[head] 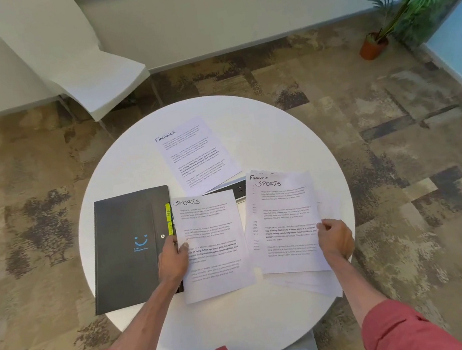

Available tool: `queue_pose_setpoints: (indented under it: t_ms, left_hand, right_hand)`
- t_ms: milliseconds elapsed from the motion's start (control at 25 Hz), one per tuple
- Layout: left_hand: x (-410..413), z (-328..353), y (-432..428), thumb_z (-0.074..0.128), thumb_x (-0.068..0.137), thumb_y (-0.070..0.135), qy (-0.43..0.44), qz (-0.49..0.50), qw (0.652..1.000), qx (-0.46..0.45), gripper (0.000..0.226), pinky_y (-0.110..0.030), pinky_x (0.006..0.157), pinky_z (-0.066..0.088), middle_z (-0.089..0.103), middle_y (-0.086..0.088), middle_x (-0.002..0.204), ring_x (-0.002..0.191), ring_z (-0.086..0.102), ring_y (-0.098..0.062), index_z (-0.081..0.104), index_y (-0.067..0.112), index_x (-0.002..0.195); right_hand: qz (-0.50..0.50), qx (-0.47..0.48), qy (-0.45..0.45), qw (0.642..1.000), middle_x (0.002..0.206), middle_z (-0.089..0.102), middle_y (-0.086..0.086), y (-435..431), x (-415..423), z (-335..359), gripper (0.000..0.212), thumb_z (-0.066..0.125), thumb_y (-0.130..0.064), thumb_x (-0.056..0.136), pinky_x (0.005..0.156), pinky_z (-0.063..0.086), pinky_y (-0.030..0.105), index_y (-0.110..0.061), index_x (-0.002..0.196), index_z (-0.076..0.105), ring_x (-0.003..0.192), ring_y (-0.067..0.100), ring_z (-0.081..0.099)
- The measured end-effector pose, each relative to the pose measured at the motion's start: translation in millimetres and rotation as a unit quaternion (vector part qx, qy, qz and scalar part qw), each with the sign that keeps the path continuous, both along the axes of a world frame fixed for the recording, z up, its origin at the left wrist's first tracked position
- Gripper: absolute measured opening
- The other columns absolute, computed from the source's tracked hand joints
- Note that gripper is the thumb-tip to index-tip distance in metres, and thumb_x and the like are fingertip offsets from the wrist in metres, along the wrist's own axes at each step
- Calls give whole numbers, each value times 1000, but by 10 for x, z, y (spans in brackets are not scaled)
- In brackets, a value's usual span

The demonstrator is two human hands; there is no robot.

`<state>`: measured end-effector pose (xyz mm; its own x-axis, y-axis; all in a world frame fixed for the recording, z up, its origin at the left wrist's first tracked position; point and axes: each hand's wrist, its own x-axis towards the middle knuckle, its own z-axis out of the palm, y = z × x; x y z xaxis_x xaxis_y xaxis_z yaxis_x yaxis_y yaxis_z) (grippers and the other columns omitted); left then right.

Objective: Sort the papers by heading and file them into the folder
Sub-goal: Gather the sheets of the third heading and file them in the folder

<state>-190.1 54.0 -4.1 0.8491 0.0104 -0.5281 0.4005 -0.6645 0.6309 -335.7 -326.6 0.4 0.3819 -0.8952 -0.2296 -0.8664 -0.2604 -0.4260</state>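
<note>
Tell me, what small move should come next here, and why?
Probably carry the top sheet, pinched in the right hand, across onto the middle sheet that the left hand holds. Both are headed Sports, while the next sheet in the right-side stack reads Finance.

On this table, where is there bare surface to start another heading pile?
Bare tabletop lies at the far left, between the black folder and the Finance sheet; at the far right, beyond the stack; and along the near edge below the Sports sheet. The middle band is crowded: folder, Sports sheet and stack sit nearly edge to edge.
</note>
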Motion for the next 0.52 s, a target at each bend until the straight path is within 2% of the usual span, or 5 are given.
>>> queue_pose_setpoints:
  t_ms: [120,200,320,400,520]
  left_hand:
    - [16,36,44,58,104,20,3,6,1000,-5,12,-47,87,56,76,0,106,102,69,-29,58,21,115]
    - [24,71,89,58,100,16,-1,-3,1000,11,17,-42,79,51,77,0,101,96,70,-28,59,21,116]
    - [41,87,189,56,94,7,-9,-23,999,44,23,-39,74,48,76,-2,95,87,69,-30,62,17,114]
    - [45,82,252,54,93,6,-8,-32,999,38,26,-41,76,53,77,-1,96,88,71,-30,65,20,112]
    - [31,157,326,52,95,7,2,-16,1000,-18,32,-44,85,60,78,10,106,96,75,-23,66,32,109]
  right_hand:
    - [11,-25,-38,999,76,70,7,26,47,126,17,66,-8,97,62,53,38,-12,82,71,69,33,62]
    - [20,-44,-73,996,84,73,8,37,104,192,14,62,-7,99,63,50,35,-16,95,72,72,30,61]
    - [36,-51,-131,989,86,73,5,84,243,294,14,59,-9,100,63,46,33,-20,99,69,73,30,62]
    - [54,2,-189,981,87,71,3,118,343,342,14,58,-11,102,66,48,34,-22,100,68,75,27,63]
    - [33,138,-261,955,85,67,1,157,462,328,17,61,-9,101,78,48,33,-23,97,70,83,22,59]
